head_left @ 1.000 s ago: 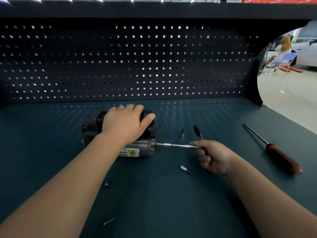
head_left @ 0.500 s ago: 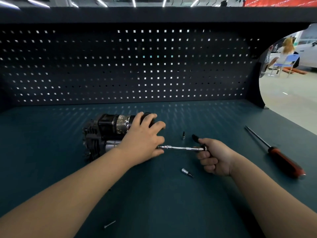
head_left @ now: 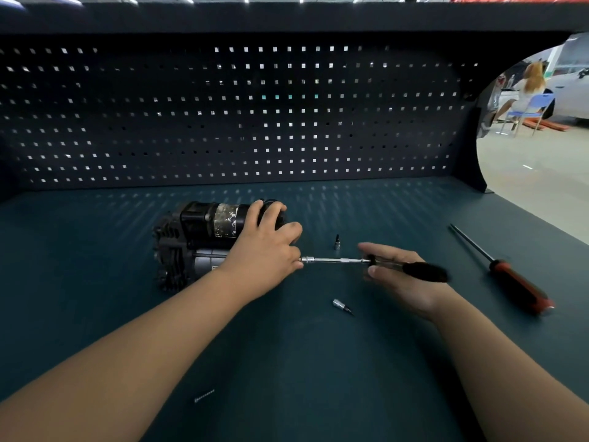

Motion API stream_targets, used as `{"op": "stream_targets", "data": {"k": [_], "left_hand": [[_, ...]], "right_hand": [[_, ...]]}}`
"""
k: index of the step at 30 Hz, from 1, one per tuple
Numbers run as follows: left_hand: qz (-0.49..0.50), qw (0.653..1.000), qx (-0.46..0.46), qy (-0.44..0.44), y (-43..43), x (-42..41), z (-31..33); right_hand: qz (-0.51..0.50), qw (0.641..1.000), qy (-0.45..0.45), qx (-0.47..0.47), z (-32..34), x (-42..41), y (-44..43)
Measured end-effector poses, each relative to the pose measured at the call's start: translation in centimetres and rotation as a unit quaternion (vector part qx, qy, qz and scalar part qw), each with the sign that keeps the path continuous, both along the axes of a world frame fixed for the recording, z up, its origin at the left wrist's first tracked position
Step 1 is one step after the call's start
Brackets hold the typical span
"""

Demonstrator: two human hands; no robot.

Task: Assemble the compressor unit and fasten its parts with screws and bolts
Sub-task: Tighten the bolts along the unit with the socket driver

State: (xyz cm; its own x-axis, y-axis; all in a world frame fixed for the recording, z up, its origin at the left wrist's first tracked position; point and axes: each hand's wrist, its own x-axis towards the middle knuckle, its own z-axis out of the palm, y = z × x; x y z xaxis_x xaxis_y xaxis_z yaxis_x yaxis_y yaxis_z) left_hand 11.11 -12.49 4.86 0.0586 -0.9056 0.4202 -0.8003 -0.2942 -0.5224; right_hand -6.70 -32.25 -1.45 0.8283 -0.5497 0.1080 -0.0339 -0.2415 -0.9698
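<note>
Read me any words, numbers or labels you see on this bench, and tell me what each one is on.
Nothing here can be read.
Compressor: the worn silvery label band around its black cylinder has print too scuffed and blurred to read.
Ratchet: no marking visible.
Screwdriver: no marking visible on its red and black handle.

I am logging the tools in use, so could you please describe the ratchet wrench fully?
The ratchet wrench has a black handle and a slim chrome extension bar, held roughly level and pointing left toward the compressor. The right hand holds it near the head; the left hand touches its socket tip. The handle is blurred.
</note>
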Motion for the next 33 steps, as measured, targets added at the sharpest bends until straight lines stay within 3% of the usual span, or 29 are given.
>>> {"op": "stream_targets", "data": {"k": [5,8,12,16,22,25,29,33], "left_hand": [[0.027,1.000,0.002,-0.008,0.0,-0.1,-0.3],[0.043,0.999,0.013,0.004,-0.2,-0.1,-0.5],[0.056,0.998,0.022,0.008,-0.2,-0.2,-0.6],[0.049,0.998,0.030,0.016,-0.2,-0.1,-0.6],[0.026,0.999,0.020,-0.004,0.0,0.0,-0.6],[0.004,1.000,0.001,-0.002,0.0,0.0,-0.6],[-0.002,1.000,-0.013,-0.018,0.1,0.1,-0.8],[-0.018,1.000,-0.024,-0.003,0.1,0.2,-0.9]], "right_hand": [[-0.022,0.997,-0.024,0.076,0.2,0.1,0.3],[-0.052,0.998,0.028,0.029,0.9,0.0,0.4],[-0.107,0.974,0.177,-0.093,0.9,0.2,1.3],[-0.104,0.989,0.087,-0.052,0.7,0.2,1.3],[-0.031,0.996,-0.040,-0.067,0.0,-0.3,0.0],[-0.009,0.995,-0.012,-0.098,0.0,-0.8,-0.4],[-0.017,1.000,-0.010,-0.018,-0.2,-0.7,-0.4],[-0.018,0.999,0.042,-0.011,0.5,-0.7,0.2]]}}
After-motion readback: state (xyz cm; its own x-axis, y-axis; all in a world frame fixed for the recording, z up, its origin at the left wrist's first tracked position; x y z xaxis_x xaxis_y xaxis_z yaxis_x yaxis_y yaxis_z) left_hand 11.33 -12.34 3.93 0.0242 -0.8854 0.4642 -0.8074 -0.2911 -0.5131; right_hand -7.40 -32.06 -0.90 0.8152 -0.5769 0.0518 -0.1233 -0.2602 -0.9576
